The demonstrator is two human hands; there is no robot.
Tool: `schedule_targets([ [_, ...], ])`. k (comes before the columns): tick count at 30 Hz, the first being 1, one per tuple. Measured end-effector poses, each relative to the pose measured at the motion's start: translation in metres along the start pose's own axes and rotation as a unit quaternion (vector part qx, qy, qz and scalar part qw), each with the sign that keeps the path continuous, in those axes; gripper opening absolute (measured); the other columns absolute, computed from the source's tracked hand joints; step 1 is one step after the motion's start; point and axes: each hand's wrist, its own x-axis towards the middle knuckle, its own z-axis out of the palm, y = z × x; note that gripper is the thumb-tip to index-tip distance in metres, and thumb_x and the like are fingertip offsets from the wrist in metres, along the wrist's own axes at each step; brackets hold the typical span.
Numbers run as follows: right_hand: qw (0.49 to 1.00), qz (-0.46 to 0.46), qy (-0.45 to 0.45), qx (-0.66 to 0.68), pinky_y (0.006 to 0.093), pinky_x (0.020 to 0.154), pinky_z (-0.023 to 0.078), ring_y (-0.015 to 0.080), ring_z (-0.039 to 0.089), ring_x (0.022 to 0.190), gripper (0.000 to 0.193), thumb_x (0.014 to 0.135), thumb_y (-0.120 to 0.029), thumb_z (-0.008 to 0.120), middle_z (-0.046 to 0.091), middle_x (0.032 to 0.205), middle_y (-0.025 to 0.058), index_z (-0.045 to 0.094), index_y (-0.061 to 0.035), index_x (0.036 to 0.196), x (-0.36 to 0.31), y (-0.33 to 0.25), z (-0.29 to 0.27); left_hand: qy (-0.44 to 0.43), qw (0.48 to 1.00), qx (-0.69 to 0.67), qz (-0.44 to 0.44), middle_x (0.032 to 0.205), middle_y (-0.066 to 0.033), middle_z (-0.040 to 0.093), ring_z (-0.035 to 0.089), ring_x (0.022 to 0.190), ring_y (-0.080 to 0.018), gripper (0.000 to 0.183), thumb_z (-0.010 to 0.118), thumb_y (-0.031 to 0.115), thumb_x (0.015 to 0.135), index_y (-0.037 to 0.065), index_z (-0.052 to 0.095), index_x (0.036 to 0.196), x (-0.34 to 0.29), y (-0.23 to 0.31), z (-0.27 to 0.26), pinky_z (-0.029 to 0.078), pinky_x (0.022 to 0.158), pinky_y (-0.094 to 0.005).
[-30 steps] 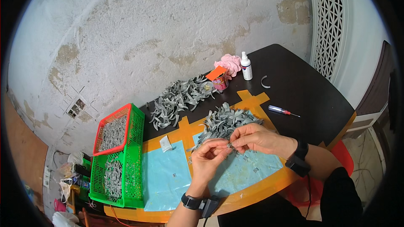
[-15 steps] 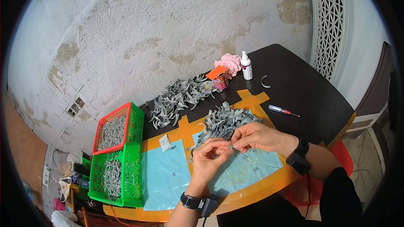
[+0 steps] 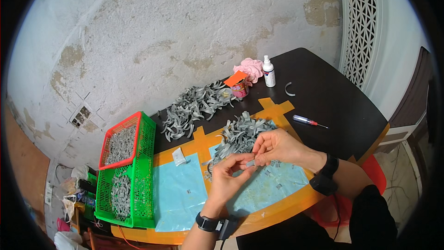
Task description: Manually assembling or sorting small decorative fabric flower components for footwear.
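A small grey strip is pinched between the fingertips of my left hand and my right hand. Both hands are closed and meet over the blue sheet taped to the table. Just beyond them lies a heap of grey curved strips. Farther back, against the wall side, is a second, larger heap of the same strips. Tiny flat bits lie scattered on the blue sheet. My fingers hide part of the strip.
At left, a red basket and a green basket hold many small grey pieces. A screwdriver lies at right. Behind stand a white spray bottle, a can and a pink cloth. A white packet rests on the sheet.
My right hand has shifted slightly upward and its fingers have changed position. More of the grey strip shows between the fingertips. The whole view has shifted slightly.
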Motion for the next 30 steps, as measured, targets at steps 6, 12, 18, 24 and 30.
schedule_targets([
  [6,1.000,-0.022,0.005,0.010,0.0232,0.065,0.052,0.0116,0.065,0.073,0.021,0.080,-0.002,0.071,0.066,0.082,0.0074,0.058,0.0016,0.096,0.001,0.004,0.002,0.002,0.989,-0.115,-0.096,0.088,-0.0053,0.068,0.064,0.079,-0.0103,0.021,0.069,0.001,0.083,-0.001,0.066,0.103,0.002,-0.013,-0.008,0.052,0.071,-0.0225],
  [12,0.998,-0.055,-0.007,0.003,0.0232,0.068,0.051,0.0104,0.064,0.078,0.023,0.081,0.000,0.069,0.066,0.090,0.0088,0.059,0.0033,0.102,0.001,0.000,0.004,0.031,0.979,-0.163,-0.119,0.086,-0.0083,0.069,0.065,0.077,-0.0128,0.014,0.067,0.001,0.084,-0.001,0.066,0.098,0.004,-0.014,-0.013,0.053,0.072,-0.0241],
  [18,0.993,-0.093,-0.070,-0.004,0.0233,0.073,0.051,0.0094,0.063,0.082,0.024,0.085,0.001,0.064,0.066,0.093,0.0061,0.061,0.0018,0.108,0.002,0.001,-0.004,0.022,0.966,-0.209,-0.150,0.086,-0.0070,0.068,0.065,0.077,-0.0121,0.015,0.065,0.004,0.087,0.001,0.065,0.101,0.003,-0.010,-0.017,0.053,0.072,-0.0239],
  [24,0.985,-0.096,-0.139,-0.040,0.0242,0.073,0.051,0.0099,0.063,0.079,0.014,0.089,-0.005,0.061,0.066,0.091,0.0038,0.063,0.0001,0.102,0.002,-0.001,-0.008,-0.011,0.960,-0.218,-0.176,0.086,-0.0052,0.067,0.064,0.078,-0.0109,0.014,0.065,0.006,0.087,0.002,0.065,0.101,0.002,-0.009,-0.017,0.053,0.074,-0.0243],
  [30,0.990,-0.018,-0.142,-0.005,0.0254,0.073,0.052,0.0125,0.064,0.077,0.014,0.088,-0.010,0.064,0.065,0.088,0.0048,0.061,0.0004,0.097,-0.002,-0.009,-0.010,-0.029,0.958,-0.228,-0.171,0.086,-0.0048,0.067,0.063,0.079,-0.0108,0.014,0.065,0.006,0.087,0.002,0.065,0.101,0.001,-0.008,-0.016,0.053,0.074,-0.0244],
])
